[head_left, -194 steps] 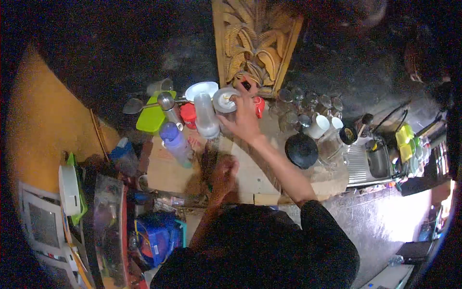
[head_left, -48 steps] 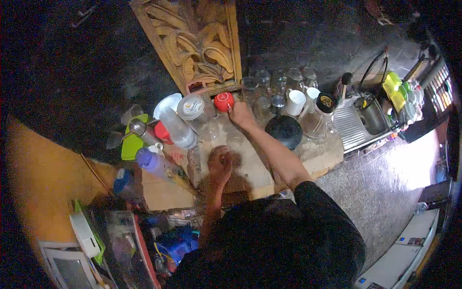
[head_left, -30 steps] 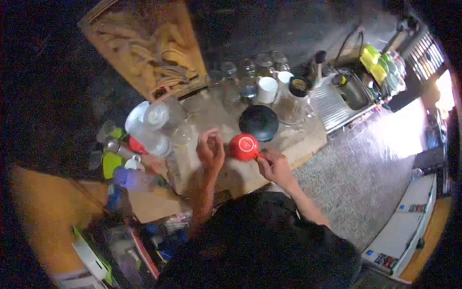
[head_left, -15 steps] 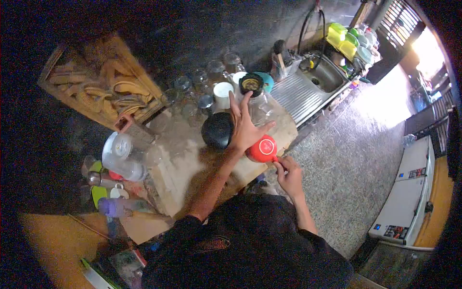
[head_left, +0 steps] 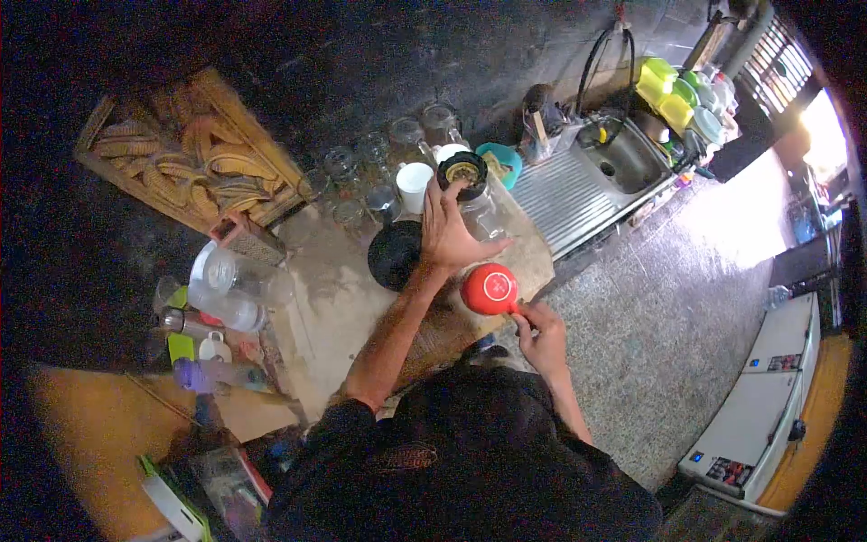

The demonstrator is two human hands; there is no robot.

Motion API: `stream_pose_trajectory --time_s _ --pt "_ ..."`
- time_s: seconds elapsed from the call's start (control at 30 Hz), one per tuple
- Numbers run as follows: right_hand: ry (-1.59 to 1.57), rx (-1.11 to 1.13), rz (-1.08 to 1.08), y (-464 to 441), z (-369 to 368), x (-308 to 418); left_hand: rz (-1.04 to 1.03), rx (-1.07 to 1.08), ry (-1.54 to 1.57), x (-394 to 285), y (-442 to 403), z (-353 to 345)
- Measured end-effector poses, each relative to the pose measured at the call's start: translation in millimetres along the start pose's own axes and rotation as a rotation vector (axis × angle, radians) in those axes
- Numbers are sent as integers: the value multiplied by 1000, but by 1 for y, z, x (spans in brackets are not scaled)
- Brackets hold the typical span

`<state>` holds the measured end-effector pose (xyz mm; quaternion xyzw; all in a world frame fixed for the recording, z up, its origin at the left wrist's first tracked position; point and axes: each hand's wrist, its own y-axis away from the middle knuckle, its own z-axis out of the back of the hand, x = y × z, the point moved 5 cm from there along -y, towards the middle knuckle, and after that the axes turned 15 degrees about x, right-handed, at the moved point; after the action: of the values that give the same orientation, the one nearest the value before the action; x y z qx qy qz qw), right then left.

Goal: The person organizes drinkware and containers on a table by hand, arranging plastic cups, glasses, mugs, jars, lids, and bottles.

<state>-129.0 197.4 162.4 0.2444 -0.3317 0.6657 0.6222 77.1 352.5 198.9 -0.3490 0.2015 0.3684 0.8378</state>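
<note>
My right hand is closed on the short handle of a red cup, tilted so its base with a white ring faces me. My left hand reaches over the table with fingers stretched and thumb spread wide. Its fingertips are at the near rim of a round black lid-like piece with a yellowish centre. Whether they grip that rim is unclear. Partly behind my left wrist sits a round black object. A white mug stands left of my left fingertips.
Several glass mugs line the wall, near a teal bowl. The steel sink is at the right, with a dish rack beyond. Bottles, a plastic jar and a box grater are at the left, below a carved wooden panel.
My left fingers have come down onto the black piece's near rim. The red cup stays in my right hand, slightly turned. The whole view has shifted a little.
</note>
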Motion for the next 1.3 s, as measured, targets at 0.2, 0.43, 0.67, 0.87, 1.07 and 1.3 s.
stream_pose_trajectory --time_s 0.2,0.43,0.67,0.87,1.07,1.3 --pt "-9 38 37 6 1 -20 4 -88 14 1 2 -3" --pt "-77 -32 -109 14 13 -46 -45 -128 16 -1 15 4" --pt "-68 -153 -132 -2 26 -60 -79 -158 13 -10 34 15" --pt "-60 -185 -128 -47 28 -50 3 -62 42 -44 43 60" --pt "-49 -115 36 -101 -14 -18 -1 -247 103 -53 73 110" --pt "-95 -131 67 -133 -69 -13 190 -370 -158 -49 111 192"
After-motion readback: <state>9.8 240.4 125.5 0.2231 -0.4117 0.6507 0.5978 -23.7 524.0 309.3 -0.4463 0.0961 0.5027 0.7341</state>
